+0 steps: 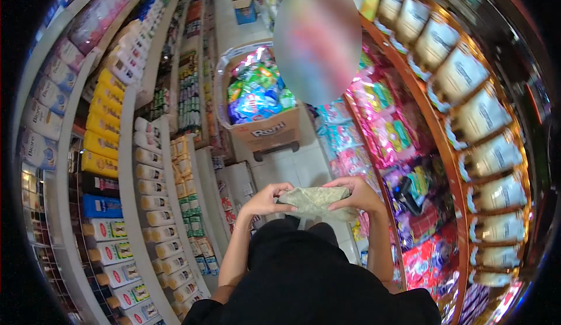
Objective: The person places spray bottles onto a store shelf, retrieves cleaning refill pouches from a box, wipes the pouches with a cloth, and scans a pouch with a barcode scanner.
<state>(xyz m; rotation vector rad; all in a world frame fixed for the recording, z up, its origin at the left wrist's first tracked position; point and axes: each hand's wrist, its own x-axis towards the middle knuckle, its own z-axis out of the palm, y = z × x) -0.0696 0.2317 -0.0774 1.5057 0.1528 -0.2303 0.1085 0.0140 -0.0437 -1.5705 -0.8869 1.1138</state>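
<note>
Tall shelving with pale metal edges (131, 149) fills the left side, stocked with yellow plastic packs (102, 135), white bottles with tan caps and red-and-green labels (120, 275), and, on the tier nearer the middle, more pale bottles. On the right, an orange-brown shelf edge (461, 220) curves past a long row of shiny gold-and-white packs (482, 117), with glossy pink packs (397, 126) on its inner side. Pale floor tiles (310, 161) run between the two sides. Farther along the aisle is a brown cardboard carton (257, 135), open at the top and heaped with blue and green plastic packs (257, 91); beyond it is a smaller blue-and-brown box (244, 12). A blurred oval hides what lies just right of the carton.

Near the middle, in front of the wearer's black top (304, 284), a soft, crinkled, pale grey-green bundle (315, 201) is held up off the shelves and floor. Whether it is cloth or a flexible packet, I cannot tell. The left hand (269, 201) pinches its left end, thumb and fingers closed on it; the right hand (355, 195) grips the right end the same way. So the bundle is already picked up and supported from both sides; it looks gathered or folded, neither spread out flat nor set down. Any opening or contents cannot be made out.
</note>
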